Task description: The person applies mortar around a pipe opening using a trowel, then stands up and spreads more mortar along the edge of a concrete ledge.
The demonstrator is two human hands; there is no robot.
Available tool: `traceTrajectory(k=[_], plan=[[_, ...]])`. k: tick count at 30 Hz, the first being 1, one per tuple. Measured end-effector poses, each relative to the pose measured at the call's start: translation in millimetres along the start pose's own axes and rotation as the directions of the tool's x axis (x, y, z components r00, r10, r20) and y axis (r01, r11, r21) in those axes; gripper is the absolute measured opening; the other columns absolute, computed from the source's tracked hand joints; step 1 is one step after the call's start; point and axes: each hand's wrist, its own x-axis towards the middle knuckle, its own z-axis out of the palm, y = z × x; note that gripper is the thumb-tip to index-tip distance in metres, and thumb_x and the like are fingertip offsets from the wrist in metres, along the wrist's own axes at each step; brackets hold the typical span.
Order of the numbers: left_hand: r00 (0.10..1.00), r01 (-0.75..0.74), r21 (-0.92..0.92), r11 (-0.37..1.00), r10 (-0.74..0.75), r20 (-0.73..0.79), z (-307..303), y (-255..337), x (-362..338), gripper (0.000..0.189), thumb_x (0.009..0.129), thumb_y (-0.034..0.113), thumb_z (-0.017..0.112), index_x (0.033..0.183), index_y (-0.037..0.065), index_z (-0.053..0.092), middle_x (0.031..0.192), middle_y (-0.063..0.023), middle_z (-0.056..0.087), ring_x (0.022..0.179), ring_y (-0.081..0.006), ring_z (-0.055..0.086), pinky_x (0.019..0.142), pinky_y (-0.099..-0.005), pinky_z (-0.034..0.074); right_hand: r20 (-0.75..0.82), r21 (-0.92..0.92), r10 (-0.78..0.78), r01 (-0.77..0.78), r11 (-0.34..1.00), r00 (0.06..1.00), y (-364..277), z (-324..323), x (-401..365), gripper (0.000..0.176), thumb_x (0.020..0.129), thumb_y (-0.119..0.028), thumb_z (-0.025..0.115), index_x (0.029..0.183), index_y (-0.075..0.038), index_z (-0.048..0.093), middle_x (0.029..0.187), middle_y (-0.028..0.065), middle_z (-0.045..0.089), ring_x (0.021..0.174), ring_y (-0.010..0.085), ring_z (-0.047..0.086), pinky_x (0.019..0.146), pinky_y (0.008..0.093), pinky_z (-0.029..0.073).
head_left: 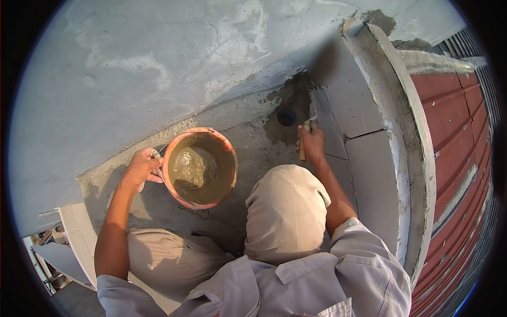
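My left hand (141, 168) is closed on the wire handle at the left side of an orange bucket (232, 153). The bucket tilts so that its mouth faces me, and wet grey-brown cement slurry (195, 168) shows inside. My right hand (312, 141) grips the wooden handle of a trowel (302, 154); its bent metal neck shows past my fingers, but the blade cannot be made out. Just left of that hand, a round dark pipe opening (286, 117) sits in the wet, darkened corner of the concrete floor (248, 138).
A grey plastered wall (142, 79) rises ahead. On the right runs a low wall of pale blocks (367, 164) with a rough concrete edge (417, 174), and beyond it a red metal roof (449, 127). My bent knees (288, 211) are close to the bucket. A dark blurred patch (325, 61) covers part of the corner.
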Motion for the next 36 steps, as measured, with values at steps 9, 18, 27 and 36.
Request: traceTrajectory(k=[9,18,27,36], plan=[[1.0,0.007,0.02,1.0,-0.006,-0.027,-1.4,-4.8,2.5,0.018,0.096,0.016,0.068,0.1,0.0,0.061,0.086,-0.0084,0.067,0.068,-0.0154,0.068,0.055,-0.0312,0.06,-0.066,0.065,-0.063,0.067,0.996,0.996,-28.3,-6.3,3.8,0.037,0.098,-0.017,0.068,0.12,0.009,0.056,0.076,0.008,0.061,0.055,0.0156,0.061,0.046,0.033,0.05],[1.0,0.006,-0.004,1.0,-0.006,-0.008,0.6,1.2,2.1,0.018,0.096,0.016,0.069,0.1,0.001,0.06,0.084,-0.0068,0.066,0.067,-0.0137,0.066,0.053,-0.0312,0.059,0.01,-0.364,-0.115,0.111,0.925,0.993,-13.0,-18.1,-16.8,0.043,0.091,-0.019,0.074,0.12,0.009,0.06,0.089,0.0215,0.071,0.074,0.0307,0.072,0.065,0.0439,0.056],[1.0,-0.016,0.048,0.999,0.015,0.017,-2.4,0.7,8.1,0.016,0.096,0.014,0.069,0.096,0.001,0.06,0.083,-0.0076,0.062,0.067,-0.0168,0.064,0.057,-0.0359,0.06,0.218,-0.84,-0.117,0.247,0.484,0.969,-129.6,-74.5,-31.2,0.048,0.082,-0.013,0.072,0.124,0.006,0.06,0.111,0.0337,0.07,0.11,0.0468,0.068,0.093,0.0504,0.053],[0.997,-0.076,0.111,0.991,0.076,0.005,-8.6,-13.9,11.3,0.018,0.096,0.014,0.066,0.098,-0.002,0.059,0.089,-0.0113,0.064,0.07,-0.0184,0.066,0.058,-0.0381,0.061,0.495,-0.862,-0.244,0.436,-0.258,0.834,-221.7,-63.3,-22.0,0.023,0.089,-0.011,0.062,0.11,-0.005,0.068,0.098,0.026,0.074,0.095,0.0406,0.073,0.082,0.0512,0.057]])
